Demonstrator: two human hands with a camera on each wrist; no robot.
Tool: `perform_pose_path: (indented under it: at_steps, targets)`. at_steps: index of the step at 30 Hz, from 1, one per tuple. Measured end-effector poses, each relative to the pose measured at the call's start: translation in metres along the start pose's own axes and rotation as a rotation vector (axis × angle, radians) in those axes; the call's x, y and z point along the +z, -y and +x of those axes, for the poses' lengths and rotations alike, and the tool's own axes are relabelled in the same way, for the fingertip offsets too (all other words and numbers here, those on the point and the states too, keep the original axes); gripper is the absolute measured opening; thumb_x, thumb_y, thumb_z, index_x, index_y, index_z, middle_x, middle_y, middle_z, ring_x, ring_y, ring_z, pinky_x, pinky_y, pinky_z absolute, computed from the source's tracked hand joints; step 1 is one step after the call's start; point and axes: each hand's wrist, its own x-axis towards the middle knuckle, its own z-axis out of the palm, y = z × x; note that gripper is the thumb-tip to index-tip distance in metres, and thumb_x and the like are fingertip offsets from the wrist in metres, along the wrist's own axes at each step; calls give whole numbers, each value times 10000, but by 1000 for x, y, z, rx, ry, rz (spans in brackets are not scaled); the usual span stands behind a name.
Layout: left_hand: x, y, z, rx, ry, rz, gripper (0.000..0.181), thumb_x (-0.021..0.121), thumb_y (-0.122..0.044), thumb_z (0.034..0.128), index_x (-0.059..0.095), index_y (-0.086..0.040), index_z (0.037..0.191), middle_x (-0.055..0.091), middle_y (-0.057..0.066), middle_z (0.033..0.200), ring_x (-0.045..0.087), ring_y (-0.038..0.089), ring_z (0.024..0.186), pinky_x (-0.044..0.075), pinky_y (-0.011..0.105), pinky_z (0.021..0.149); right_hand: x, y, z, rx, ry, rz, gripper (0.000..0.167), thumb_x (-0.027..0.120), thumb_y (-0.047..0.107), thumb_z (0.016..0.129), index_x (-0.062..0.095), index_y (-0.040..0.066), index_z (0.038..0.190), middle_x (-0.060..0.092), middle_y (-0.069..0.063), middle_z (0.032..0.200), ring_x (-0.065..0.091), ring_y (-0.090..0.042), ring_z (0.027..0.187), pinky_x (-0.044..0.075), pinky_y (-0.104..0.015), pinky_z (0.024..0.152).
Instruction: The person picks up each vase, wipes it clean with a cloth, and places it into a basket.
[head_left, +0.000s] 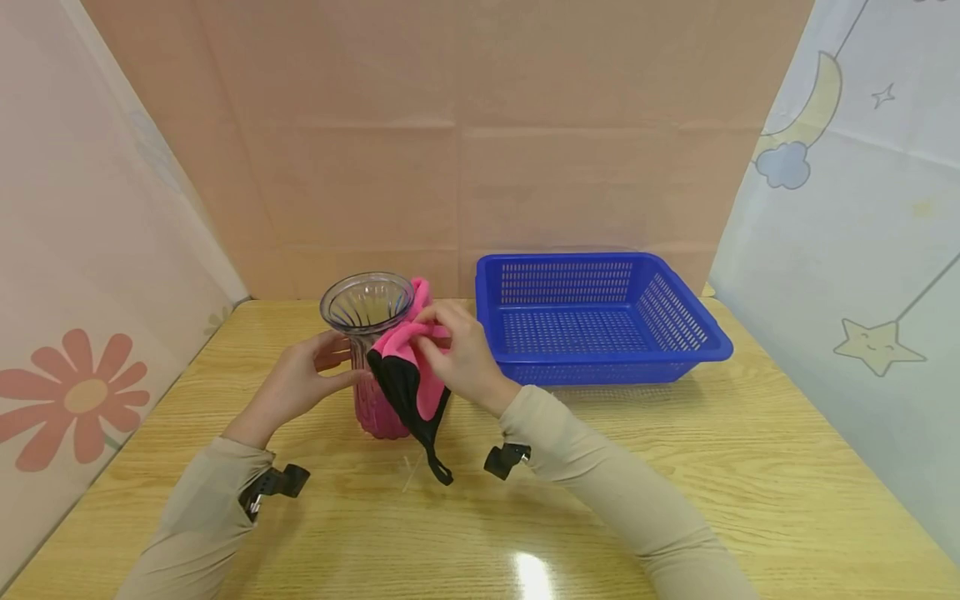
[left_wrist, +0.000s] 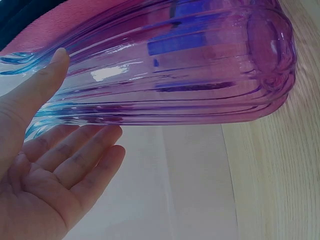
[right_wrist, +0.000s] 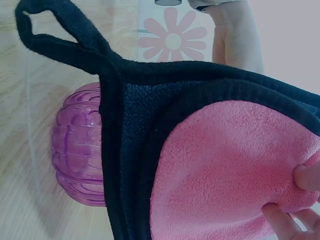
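A ribbed glass vase (head_left: 381,408), clear at the flared rim and pink-purple toward the base, stands upright on the table. My left hand (head_left: 303,375) holds it from the left below the rim; in the left wrist view the thumb (left_wrist: 47,75) lies along one side and the fingers (left_wrist: 87,155) reach to the other. At the vase's right side, my right hand (head_left: 461,354) pinches a pink cloth with black edging (head_left: 408,383). The cloth drapes against the vase and hides part of it. Its black hanging loop (right_wrist: 60,35) dangles toward the table.
A blue plastic basket (head_left: 600,367) with slotted walls sits at the back right of the wooden table (head_left: 420,542). A peach backdrop (head_left: 450,167) rises behind, with patterned cloth on both sides.
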Motion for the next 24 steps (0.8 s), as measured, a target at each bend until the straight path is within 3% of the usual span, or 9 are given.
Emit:
perform_pose_path:
  at_steps: [11, 15, 21, 24]
  targets:
    - [0, -1, 1, 8, -3, 2, 618, 698, -178, 838, 431, 41, 1350, 539, 287, 1285, 574, 423, 1136, 515, 498, 913, 4, -2, -5, 29, 92, -65, 81, 646, -2, 839, 599, 12, 903, 606, -121, 921, 613, -199, 882, 580, -214, 771]
    - [0, 0, 1, 2, 0, 6, 619, 698, -187, 839, 431, 44, 1347, 538, 288, 1285, 575, 425, 1135, 518, 500, 908, 4, -3, -6, 47, 128, -95, 78, 652, 4, 837, 601, 26, 891, 601, -105, 898, 593, -189, 865, 582, -217, 762]
    - [1, 0, 0, -9, 9, 5, 650, 698, -243, 839, 422, 48, 1350, 536, 289, 1287, 574, 427, 1135, 516, 507, 906, 3, -6, -8, 38, 170, -160, 83, 671, 32, 826, 605, 46, 873, 605, -92, 876, 555, -208, 864, 555, -335, 770]
    - [1, -1, -1, -17, 12, 5, 694, 699, -297, 833, 406, 33, 1368, 530, 286, 1297, 568, 429, 1143, 513, 512, 910, 3, -7, -9, 52, 193, -175, 91, 676, 36, 823, 600, 43, 873, 603, -101, 891, 567, -215, 880, 555, -317, 777]
